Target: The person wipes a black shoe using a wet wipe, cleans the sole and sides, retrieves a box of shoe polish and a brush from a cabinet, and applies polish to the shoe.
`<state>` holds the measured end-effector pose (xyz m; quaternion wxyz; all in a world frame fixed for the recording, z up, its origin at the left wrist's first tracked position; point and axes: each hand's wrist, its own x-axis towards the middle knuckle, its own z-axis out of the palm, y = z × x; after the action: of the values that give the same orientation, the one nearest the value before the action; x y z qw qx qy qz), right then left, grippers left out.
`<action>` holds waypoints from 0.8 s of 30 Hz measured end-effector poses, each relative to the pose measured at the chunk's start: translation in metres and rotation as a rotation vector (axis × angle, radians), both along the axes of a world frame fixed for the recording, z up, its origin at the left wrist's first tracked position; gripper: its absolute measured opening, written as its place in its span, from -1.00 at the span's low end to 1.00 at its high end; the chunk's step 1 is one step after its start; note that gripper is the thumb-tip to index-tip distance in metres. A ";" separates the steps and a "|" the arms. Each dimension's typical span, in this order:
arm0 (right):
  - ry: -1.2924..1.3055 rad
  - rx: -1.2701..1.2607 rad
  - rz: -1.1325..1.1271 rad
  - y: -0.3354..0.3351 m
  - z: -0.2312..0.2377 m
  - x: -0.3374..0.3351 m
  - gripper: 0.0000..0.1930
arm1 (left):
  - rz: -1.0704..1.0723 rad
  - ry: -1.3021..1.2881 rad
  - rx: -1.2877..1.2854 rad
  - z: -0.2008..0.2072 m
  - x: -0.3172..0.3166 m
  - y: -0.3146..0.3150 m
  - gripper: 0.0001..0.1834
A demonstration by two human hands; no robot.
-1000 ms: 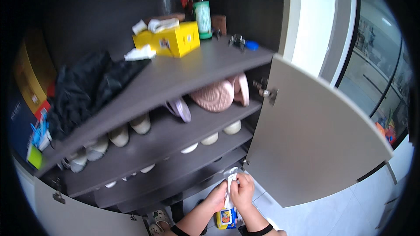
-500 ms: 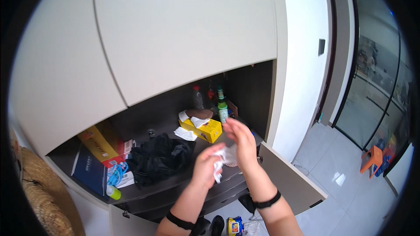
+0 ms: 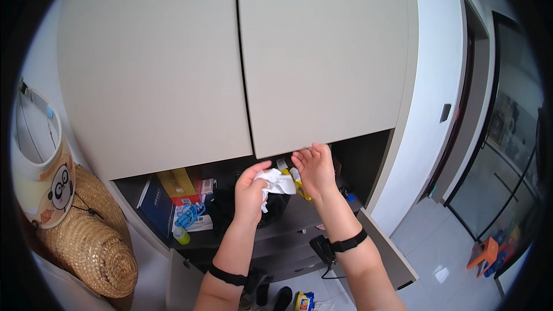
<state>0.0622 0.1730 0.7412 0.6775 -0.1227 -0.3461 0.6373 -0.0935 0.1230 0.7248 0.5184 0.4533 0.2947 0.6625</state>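
A crumpled white tissue (image 3: 275,183) is pinched in my left hand (image 3: 249,196), between thumb and fingers, in front of the cabinet's open shelf. My right hand (image 3: 317,175) is raised beside it, palm turned inward, fingers loosely bent and partly apart, with nothing seen in them. Its fingertips are close to the lower edge of the upper cabinet door (image 3: 328,69); I cannot tell whether they touch it. Behind my hands, a yellow box (image 3: 300,187) is mostly hidden. A black bag (image 3: 222,204) lies on the shelf, partly covered by my left hand.
Left on the shelf are a dark blue box (image 3: 156,198), a blue coiled cable (image 3: 189,214) and a green-capped bottle (image 3: 181,236). A straw hat (image 3: 109,247) and visor (image 3: 49,178) hang at left. An open lower door (image 3: 383,253) juts out at right; an orange stool (image 3: 484,253) stands beyond.
My view has turned up and left. My hands have risen relative to the shelf; the right one has come near the upper door's lower edge. The tissue stays in my left hand.
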 end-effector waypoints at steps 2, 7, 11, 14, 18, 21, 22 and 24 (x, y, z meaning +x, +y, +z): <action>-0.005 0.043 0.005 -0.015 -0.007 0.007 -0.63 | -0.031 0.063 0.009 -0.003 0.003 -0.003 -0.52; 0.172 0.021 -0.075 -0.092 -0.001 0.023 -0.74 | -0.067 0.250 0.114 -0.005 0.018 -0.009 -0.58; 0.424 0.312 0.120 -0.119 -0.019 0.095 -0.72 | -0.208 0.231 0.205 0.014 0.057 -0.010 -0.56; 0.517 0.349 0.117 -0.147 -0.010 0.124 -0.75 | -0.248 0.304 0.237 0.013 0.075 0.001 -0.54; 0.622 0.295 0.045 -0.165 -0.004 0.166 -0.71 | -0.324 0.323 0.239 0.018 0.107 0.007 -0.65; 0.668 0.314 0.078 -0.169 -0.003 0.196 -0.66 | -0.381 0.367 0.291 0.022 0.133 0.015 -0.70; 0.647 0.319 0.085 -0.169 -0.001 0.206 -0.63 | -0.380 0.378 0.337 0.024 0.142 0.018 -0.77; 0.633 0.312 0.075 -0.166 -0.005 0.224 -0.63 | -0.346 0.450 0.375 0.027 0.160 0.023 -0.79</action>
<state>0.2861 0.0067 0.7365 0.7378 0.1987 -0.2162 0.6078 0.0662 0.1459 0.7520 0.4526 0.7190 0.1935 0.4906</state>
